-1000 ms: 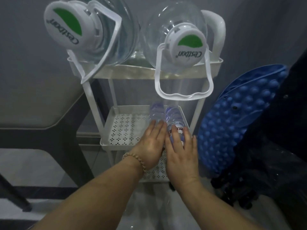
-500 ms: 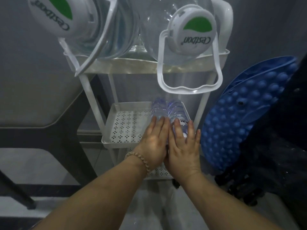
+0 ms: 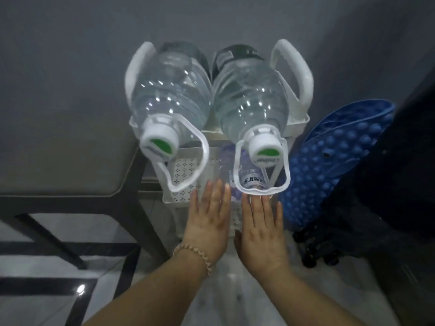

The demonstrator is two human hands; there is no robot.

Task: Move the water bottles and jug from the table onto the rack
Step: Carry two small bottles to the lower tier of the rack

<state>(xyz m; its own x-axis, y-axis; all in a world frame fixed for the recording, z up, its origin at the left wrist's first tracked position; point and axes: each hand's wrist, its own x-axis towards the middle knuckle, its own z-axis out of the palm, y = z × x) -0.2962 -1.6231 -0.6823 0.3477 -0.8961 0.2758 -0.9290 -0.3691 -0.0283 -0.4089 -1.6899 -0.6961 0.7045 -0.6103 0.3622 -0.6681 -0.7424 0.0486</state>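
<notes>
Two big clear water jugs lie side by side on the top shelf of a white rack (image 3: pixel 297 123), the left jug (image 3: pixel 171 90) and the right jug (image 3: pixel 250 95), white caps and loop handles facing me. Two small water bottles (image 3: pixel 249 180) lie on the middle shelf (image 3: pixel 186 168), partly hidden behind the right jug's handle. My left hand (image 3: pixel 209 215) and my right hand (image 3: pixel 262 229) hover flat, fingers straight, just in front of that shelf, holding nothing. Fingertips are close to the bottle ends; contact is unclear.
A grey table (image 3: pixel 58 161) with dark legs stands left of the rack. A blue knobbed mat (image 3: pixel 334 158) leans on the right against a dark object. The floor below is light tile with dark stripes.
Both hands have drawn back off the small bottles toward me. The view has risen, so the jugs are seen from above.
</notes>
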